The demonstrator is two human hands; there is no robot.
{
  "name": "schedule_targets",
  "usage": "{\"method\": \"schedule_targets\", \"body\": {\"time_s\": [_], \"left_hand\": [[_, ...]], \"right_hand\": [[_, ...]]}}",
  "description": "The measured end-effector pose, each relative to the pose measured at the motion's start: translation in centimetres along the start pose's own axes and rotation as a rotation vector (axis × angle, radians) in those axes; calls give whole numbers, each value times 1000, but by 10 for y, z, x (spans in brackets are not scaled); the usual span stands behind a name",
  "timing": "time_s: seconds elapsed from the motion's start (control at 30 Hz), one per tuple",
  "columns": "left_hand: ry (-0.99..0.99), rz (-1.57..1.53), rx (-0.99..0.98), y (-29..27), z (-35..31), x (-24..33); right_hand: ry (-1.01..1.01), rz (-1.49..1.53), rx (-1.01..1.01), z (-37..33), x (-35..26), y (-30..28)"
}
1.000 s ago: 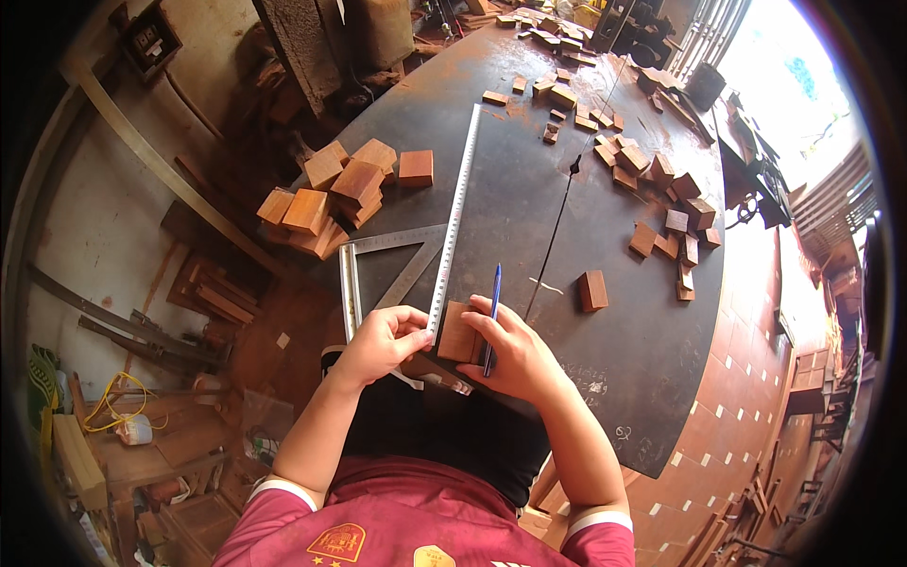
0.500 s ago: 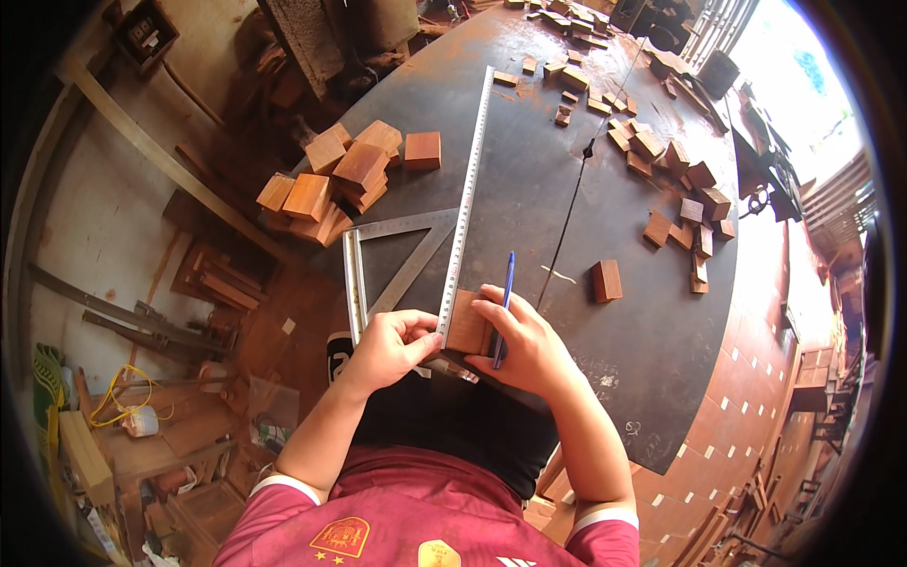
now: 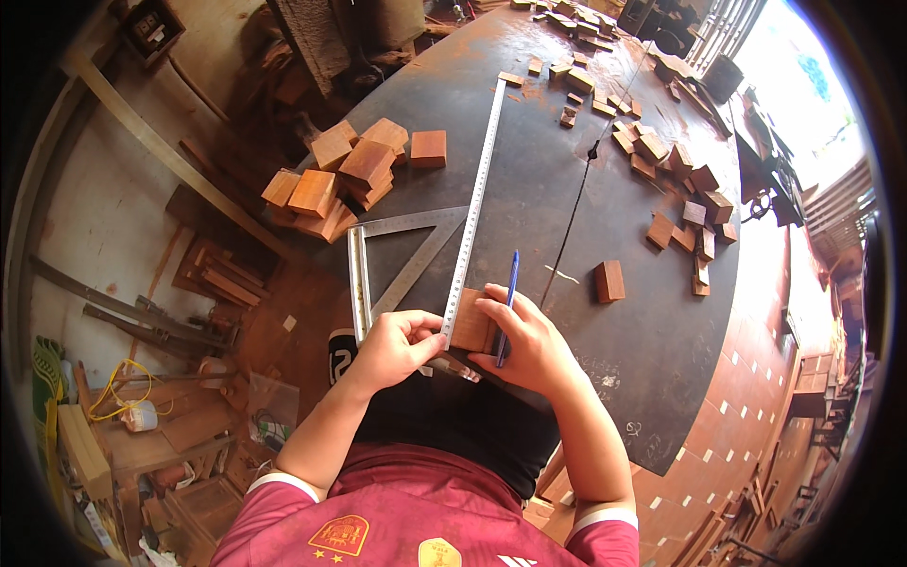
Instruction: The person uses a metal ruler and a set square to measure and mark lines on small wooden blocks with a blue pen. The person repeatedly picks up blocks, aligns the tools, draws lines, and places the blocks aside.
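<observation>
My left hand point(image 3: 395, 348) pinches the near end of a long steel ruler point(image 3: 479, 180) between thumb and fingers. The ruler runs away from me across the dark tabletop. Against its right side, at the table's near edge, sits a reddish-brown wooden block point(image 3: 470, 319). Thumb and fingers of my right hand point(image 3: 534, 345) close round the block's right part and hide it there. A blue pen point(image 3: 512, 282) is tucked upright between that hand's fingers. Left of the ruler lies a metal triangle square point(image 3: 422, 260) with a thick pale edge.
A heap of wooden blocks point(image 3: 316, 194) stands on the table's left side. Several more blocks point(image 3: 697, 213) lie along the right, and one block point(image 3: 609, 282) stands alone nearer my right hand. Small offcuts point(image 3: 572, 80) scatter the far end. A dark line point(image 3: 570, 213) crosses the tabletop point(image 3: 529, 180).
The ruler's far end has shifted slightly right and nearer, and now lies against a small offcut. The whole view has moved a little. Both hands keep their holds.
</observation>
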State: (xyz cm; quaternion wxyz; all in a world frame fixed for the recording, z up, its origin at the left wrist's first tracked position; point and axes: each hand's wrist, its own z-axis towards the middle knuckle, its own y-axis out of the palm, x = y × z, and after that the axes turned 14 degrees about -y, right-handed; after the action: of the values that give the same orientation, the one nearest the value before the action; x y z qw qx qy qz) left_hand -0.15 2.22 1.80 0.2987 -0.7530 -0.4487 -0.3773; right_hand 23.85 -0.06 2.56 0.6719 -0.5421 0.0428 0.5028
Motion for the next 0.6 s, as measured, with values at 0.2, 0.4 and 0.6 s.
{"method": "schedule_targets", "body": {"time_s": [0.2, 0.4, 0.6], "left_hand": [[13, 7, 18, 1, 0, -3], [31, 20, 36, 1, 3, -9], [1, 57, 38, 1, 2, -7]], "right_hand": [[-21, -7, 1, 0, 2, 1], [-17, -7, 4, -1, 2, 2], [-3, -13, -16, -1, 2, 0]]}}
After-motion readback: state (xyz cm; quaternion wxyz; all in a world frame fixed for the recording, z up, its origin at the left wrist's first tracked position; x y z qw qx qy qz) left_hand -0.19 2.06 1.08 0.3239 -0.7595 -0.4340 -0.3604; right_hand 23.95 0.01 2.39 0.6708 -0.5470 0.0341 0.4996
